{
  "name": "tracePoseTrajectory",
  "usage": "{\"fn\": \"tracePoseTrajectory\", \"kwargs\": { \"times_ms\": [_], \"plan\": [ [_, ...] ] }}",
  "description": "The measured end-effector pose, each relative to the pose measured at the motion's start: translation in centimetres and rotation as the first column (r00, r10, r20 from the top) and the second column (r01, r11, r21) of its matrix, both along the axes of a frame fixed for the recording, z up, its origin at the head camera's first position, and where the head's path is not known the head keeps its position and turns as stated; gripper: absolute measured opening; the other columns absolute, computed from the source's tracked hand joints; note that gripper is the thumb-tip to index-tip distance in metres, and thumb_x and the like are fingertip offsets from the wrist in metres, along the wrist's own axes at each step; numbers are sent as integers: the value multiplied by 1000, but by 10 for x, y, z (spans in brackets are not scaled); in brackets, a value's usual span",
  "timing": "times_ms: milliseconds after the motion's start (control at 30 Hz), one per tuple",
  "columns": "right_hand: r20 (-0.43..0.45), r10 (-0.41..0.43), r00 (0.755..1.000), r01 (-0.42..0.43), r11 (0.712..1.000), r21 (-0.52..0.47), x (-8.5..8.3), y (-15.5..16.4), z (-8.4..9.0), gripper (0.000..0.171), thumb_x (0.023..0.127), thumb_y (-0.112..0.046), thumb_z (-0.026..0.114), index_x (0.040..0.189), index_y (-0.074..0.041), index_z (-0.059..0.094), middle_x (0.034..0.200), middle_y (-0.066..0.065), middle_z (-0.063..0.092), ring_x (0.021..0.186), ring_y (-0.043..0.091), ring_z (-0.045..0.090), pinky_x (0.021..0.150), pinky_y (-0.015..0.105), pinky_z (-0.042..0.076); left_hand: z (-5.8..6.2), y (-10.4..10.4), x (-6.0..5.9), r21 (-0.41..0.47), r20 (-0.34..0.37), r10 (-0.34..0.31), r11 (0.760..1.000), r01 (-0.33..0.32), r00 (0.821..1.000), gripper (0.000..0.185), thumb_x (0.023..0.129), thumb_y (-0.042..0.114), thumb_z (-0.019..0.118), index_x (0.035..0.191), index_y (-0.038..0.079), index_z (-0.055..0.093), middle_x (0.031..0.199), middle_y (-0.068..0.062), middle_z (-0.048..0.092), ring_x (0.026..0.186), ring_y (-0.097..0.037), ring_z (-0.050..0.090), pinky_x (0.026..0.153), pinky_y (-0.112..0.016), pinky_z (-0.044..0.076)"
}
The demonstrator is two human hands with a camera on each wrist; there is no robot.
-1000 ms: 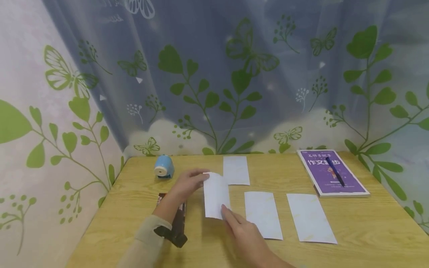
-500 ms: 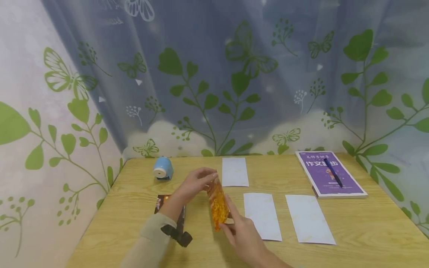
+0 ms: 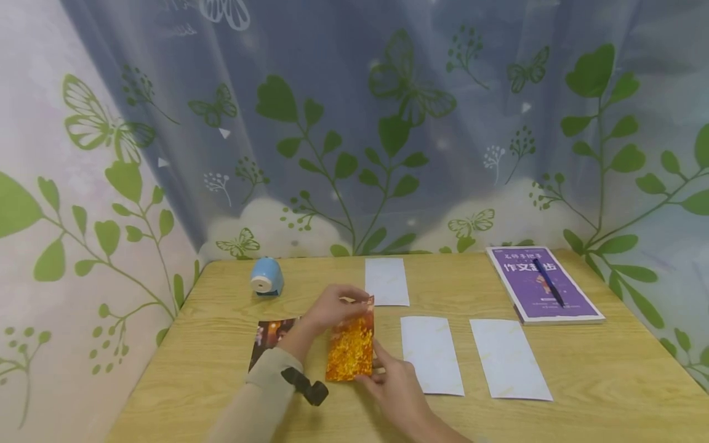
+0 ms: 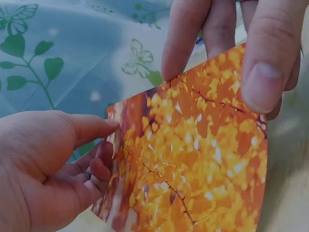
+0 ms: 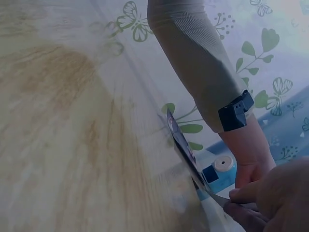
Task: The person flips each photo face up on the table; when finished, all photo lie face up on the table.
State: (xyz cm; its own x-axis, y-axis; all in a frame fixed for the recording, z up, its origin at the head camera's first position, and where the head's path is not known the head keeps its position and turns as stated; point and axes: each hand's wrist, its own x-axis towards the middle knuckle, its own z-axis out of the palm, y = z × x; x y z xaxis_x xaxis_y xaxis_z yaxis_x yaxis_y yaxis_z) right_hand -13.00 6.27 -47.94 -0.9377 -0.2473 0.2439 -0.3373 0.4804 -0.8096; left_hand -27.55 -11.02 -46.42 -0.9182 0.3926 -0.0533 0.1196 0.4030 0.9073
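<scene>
I see my left hand (image 3: pixel 335 306) pinching the top of an orange card (image 3: pixel 351 348) and my right hand (image 3: pixel 394 383) pinching its bottom, above the table (image 3: pixel 609 381).

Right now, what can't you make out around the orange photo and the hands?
- Orange photo: back face hidden in every view.
- Dark photo, head view: near end covered by the left forearm; image too small.
- Right hand, right wrist view: cut off at the frame corner.
- Purple book: small print unreadable.

soft, even daylight; faint shadows; wrist views blurred, edges slightly warped
</scene>
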Motion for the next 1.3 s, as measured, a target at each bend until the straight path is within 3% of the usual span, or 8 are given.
{"fn": "tracePoseTrajectory", "kwargs": {
  "times_ms": [333, 667, 800, 967, 1167, 1300],
  "plan": [
    [84, 2, 996, -6, 999, 42, -13, -1, -12, 65, 82, -15, 81, 137, 7, 55, 92, 10, 76, 67, 1, 63, 60, 16, 52, -25, -4, -2, -68, 21, 97, 993, -95, 995, 22, 93, 12, 71, 113, 4, 74, 114, -15, 73, 103, -26, 68, 80, -32, 59],
    [156, -25, 987, 11, 996, 92, -19, 3, -20, 59, 80, -21, 83, 129, 5, 62, 65, -10, 60, 55, 2, 49, 48, 20, 44, -42, -7, 6, -28, 0, 165, 986, -165, 986, 24, 91, 13, 73, 115, 11, 76, 120, -13, 72, 90, -17, 65, 73, -28, 56],
    [170, -33, 985, 16, 995, 99, -19, 5, -20, 55, 80, -23, 83, 125, 4, 66, 64, -9, 60, 55, 3, 48, 48, 20, 43, -44, -5, 6, -27, -25, 170, 985, -171, 985, 24, 91, 11, 72, 115, 9, 76, 118, -12, 72, 89, -16, 64, 73, -27, 55],
    [157, -41, 987, 29, 996, 82, -20, 5, -20, 54, 79, -22, 83, 124, 5, 67, 75, -5, 67, 62, 2, 53, 54, 19, 47, -41, -3, 4, -30, 1, 173, 985, -173, 985, 23, 91, 12, 73, 114, 9, 75, 111, -11, 74, 84, -17, 64, 69, -27, 54],
    [194, 6, 981, 14, 994, -105, -21, 14, -15, 58, 83, -20, 82, 127, 12, 61, 89, 5, 67, 66, 6, 67, 56, 21, 55, -34, -4, 2, 32, 61, 137, 990, -139, 989, 32, 92, 13, 72, 121, 2, 70, 116, -19, 72, 98, -23, 70, 77, -32, 59],
    [272, 46, 961, 7, 981, -194, -22, 26, -5, 65, 85, -28, 80, 132, 11, 57, 95, 7, 69, 72, 17, 74, 58, 26, 58, -27, -2, 0, 36, 81, 126, 991, -129, 989, 36, 91, 19, 74, 123, 4, 70, 117, -18, 72, 98, -25, 71, 72, -32, 58]
  ]
}}
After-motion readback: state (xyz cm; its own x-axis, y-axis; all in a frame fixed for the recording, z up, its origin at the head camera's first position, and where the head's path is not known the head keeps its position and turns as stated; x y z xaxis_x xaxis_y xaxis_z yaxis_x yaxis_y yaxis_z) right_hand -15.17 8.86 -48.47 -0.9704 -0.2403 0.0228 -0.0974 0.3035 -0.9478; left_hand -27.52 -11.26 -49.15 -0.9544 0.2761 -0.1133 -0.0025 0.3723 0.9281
